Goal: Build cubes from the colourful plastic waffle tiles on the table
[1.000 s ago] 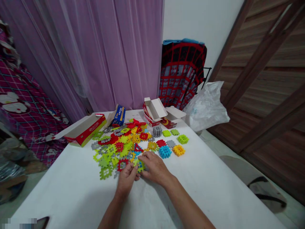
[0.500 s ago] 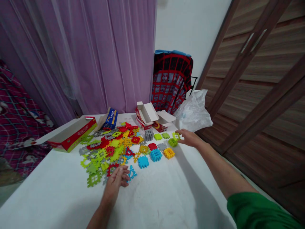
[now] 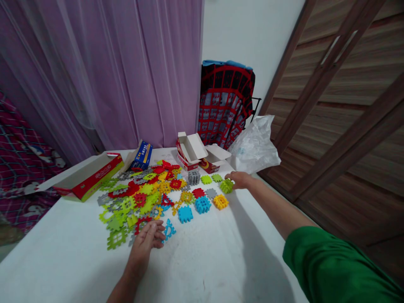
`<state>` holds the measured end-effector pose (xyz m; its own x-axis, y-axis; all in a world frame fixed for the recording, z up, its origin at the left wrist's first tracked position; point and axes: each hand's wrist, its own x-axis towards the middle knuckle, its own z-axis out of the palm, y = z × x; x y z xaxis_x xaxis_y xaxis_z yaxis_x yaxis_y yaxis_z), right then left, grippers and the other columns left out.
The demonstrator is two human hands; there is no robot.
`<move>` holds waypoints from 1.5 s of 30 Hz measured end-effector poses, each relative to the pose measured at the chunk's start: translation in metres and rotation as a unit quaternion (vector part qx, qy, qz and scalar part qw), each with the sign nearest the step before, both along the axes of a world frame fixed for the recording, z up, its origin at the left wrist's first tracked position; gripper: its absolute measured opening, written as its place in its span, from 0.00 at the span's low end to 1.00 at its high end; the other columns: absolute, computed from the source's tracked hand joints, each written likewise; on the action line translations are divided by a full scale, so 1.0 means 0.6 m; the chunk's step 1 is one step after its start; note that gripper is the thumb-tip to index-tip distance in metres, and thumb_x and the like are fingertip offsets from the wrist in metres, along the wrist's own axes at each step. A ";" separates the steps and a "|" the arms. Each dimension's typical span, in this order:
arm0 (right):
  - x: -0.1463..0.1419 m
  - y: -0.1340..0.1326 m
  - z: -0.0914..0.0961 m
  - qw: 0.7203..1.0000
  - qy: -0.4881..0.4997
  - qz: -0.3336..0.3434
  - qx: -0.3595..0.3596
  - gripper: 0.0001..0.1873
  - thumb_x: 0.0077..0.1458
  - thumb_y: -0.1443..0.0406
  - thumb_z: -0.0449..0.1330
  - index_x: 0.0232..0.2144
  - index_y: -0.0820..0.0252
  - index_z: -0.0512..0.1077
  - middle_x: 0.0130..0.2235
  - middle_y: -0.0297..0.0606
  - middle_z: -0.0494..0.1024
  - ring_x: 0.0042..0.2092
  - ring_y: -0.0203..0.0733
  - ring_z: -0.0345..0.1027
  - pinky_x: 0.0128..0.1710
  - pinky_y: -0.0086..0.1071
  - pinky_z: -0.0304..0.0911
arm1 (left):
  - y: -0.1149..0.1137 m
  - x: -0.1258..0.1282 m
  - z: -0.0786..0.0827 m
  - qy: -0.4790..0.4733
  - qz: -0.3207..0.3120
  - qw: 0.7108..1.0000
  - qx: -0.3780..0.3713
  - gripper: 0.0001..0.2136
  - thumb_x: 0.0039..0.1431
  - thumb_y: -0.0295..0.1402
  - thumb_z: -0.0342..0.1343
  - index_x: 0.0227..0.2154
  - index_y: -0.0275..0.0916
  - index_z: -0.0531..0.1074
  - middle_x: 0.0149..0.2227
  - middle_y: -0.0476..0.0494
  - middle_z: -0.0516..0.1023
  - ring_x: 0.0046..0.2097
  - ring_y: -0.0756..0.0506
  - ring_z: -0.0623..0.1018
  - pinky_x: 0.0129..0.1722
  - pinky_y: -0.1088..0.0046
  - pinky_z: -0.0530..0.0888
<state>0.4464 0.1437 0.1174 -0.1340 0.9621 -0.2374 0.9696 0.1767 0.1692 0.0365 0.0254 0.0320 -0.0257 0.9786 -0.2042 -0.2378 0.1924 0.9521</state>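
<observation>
My right hand [image 3: 242,180] is stretched out to the far right of the table, its fingertips closed at a small stack of lime-green interlocking tiles [image 3: 226,186]. Where one tile ends and another begins is too small to tell. My left hand [image 3: 145,239] rests with loosely spread fingers at the near edge of the mixed tile pile [image 3: 148,202], holding nothing. Beside its fingertips lies a blue frame-shaped piece [image 3: 169,229]. Between the hands sit a blue tile stack [image 3: 202,205], a flat blue tile [image 3: 185,214] and a yellow tile stack [image 3: 221,202].
Behind the tiles stand a grey tile stack [image 3: 193,178], two open red boxes [image 3: 189,162] [image 3: 211,167] and a plastic bag [image 3: 256,145]. A blue box [image 3: 142,155] and a long red-and-green box [image 3: 97,179] lie at the left. Curtain and wardrobe [image 3: 344,101] border the table.
My right hand has brought a lime-green windowed tile leftward and down onto the green stack. My left hand stays by the pile. The whole view has shifted slightly.
</observation>
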 end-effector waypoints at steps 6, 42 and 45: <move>-0.004 0.001 -0.004 1.000 -0.011 -0.002 -0.013 0.31 0.45 0.65 0.66 0.53 0.49 0.68 0.48 0.44 0.75 0.48 0.50 0.71 0.41 0.34 0.65 | -0.008 0.013 0.003 0.004 0.043 0.999 0.012 0.24 0.40 0.52 0.65 0.32 0.36 0.76 0.28 0.45 0.76 0.25 0.49 0.74 0.19 0.76 0.69; -0.376 -0.135 -0.058 0.744 0.581 0.080 0.320 0.11 0.56 0.65 0.53 0.34 0.56 0.77 0.35 0.38 0.81 0.36 0.40 0.74 0.38 0.32 0.69 | -0.007 -0.001 -0.013 0.111 0.014 0.992 0.063 0.22 0.49 0.54 0.56 0.32 0.37 0.74 0.27 0.46 0.77 0.23 0.51 0.75 0.18 0.77 0.70; -0.423 -0.146 -0.083 0.724 0.607 0.075 0.319 0.12 0.55 0.66 0.53 0.34 0.56 0.77 0.34 0.37 0.81 0.34 0.39 0.74 0.35 0.31 0.69 | 0.000 -0.044 -0.007 0.164 0.040 0.982 0.089 0.20 0.48 0.52 0.58 0.30 0.37 0.74 0.24 0.48 0.76 0.24 0.49 0.76 0.22 0.75 0.73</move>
<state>0.1929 0.0563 0.0675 0.0141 0.7769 0.6295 0.4492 0.5575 -0.6981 0.0101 0.0251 0.0276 -0.1388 0.9903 0.0017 0.0787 0.0093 0.9969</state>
